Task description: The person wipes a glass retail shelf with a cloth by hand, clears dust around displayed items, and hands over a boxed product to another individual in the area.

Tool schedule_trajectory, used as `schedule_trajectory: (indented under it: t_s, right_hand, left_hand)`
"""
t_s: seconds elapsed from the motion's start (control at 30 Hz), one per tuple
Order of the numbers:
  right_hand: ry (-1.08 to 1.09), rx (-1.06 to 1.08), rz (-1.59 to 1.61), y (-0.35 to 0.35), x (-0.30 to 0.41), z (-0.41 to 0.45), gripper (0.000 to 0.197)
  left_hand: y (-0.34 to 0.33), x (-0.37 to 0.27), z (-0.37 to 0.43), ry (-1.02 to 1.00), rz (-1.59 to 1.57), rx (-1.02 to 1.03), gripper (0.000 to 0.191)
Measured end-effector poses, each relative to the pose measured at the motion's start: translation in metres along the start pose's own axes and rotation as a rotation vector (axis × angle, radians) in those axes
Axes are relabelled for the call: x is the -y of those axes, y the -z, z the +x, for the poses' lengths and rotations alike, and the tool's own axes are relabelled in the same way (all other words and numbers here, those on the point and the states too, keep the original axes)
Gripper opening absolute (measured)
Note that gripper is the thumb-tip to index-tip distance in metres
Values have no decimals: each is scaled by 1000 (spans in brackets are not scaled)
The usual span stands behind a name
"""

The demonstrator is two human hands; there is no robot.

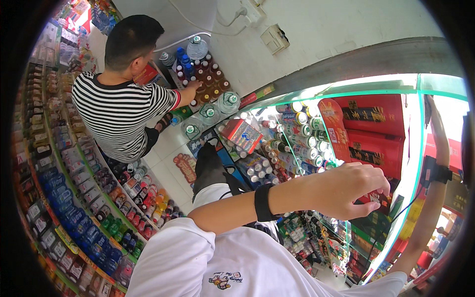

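My left hand point(362, 191) reaches across my white shirt to the glass display case, a black band around its wrist. Its fingers are bent, with the thumb apart, and I see nothing held. Behind it are a dark box with a red panel and, farther up, stacked red gift boxes point(371, 115). A red rounded price sign point(333, 128) stands beside those boxes. At the far right my right arm is stretched up along the lit edge of the case. My right hand point(429, 107) is small and partly hidden there; its fingers are unclear. A black device is strapped to that wrist.
A person in a striped shirt point(115, 115) crouches at left, one hand on bottles of brown drink point(207, 81). Large water bottles point(209, 113) stand on the floor. Bottle shelves point(79, 215) curve along the left. Drink cans point(306, 141) and a red patterned carton point(243, 135) are near the case.
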State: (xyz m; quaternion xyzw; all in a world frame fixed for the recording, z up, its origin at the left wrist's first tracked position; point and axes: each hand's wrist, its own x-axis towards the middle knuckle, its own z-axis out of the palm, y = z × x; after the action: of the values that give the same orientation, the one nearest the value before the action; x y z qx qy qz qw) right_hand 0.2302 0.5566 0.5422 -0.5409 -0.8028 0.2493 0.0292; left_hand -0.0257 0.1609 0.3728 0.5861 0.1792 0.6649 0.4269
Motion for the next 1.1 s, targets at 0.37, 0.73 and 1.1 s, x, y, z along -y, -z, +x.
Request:
schedule_trajectory:
  t_s: [0.37,0.73,1.1]
  right_hand:
    - [82,-228,-34,-67,52,-99,53]
    - [-148,25,-67,-10,9,-58,58]
    - [216,-19,208,-60,56,-89,50]
  left_hand:
    - [-9,-2,9,-14,-15,41,25]
    - [0,-10,6,-9,32,47,25]
    - [-13,-5,13,5,83,105,30]
